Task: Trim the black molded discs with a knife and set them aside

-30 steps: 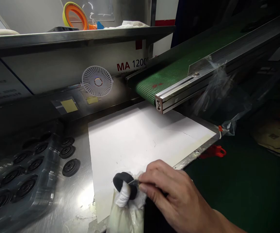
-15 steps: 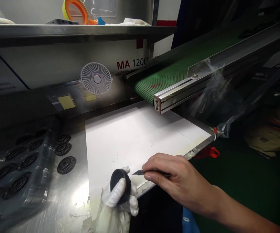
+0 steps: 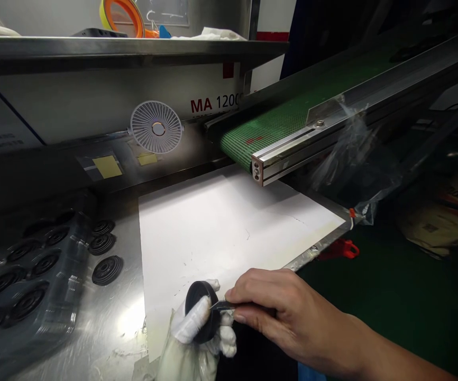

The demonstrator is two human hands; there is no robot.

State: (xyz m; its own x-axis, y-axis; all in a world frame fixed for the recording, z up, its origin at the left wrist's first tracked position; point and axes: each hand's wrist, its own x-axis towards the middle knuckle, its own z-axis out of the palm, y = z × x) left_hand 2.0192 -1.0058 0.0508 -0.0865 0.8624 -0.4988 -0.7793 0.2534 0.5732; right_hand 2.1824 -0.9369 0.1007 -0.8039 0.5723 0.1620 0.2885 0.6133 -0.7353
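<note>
My left hand [image 3: 191, 325], in a white glove, grips a round black plastic part [image 3: 198, 297] tilted up on its edge. The thumb lies across its face and the other fingers are behind it. My bare right hand [image 3: 288, 304] pinches a thin craft knife [image 3: 227, 305], its pointed blade aimed left. The blade tip is at the rim of the black part, close to the gloved thumb; whether it touches the rim I cannot tell. Both hands are over the near edge of a white sheet [image 3: 213, 222] that carries small dark scraps.
Several black round parts [image 3: 107, 270] lie on the metal table [image 3: 121, 301], beside a clear plastic tray [image 3: 60, 301] holding more. A green conveyor belt [image 3: 268, 129] overhangs the sheet at right. A small fan [image 3: 156, 127] stands behind, beneath a metal shelf [image 3: 134, 50].
The knife and my right hand have moved left and down, bringing the blade to the part's rim. My left hand with the black part has shifted slightly right and down.
</note>
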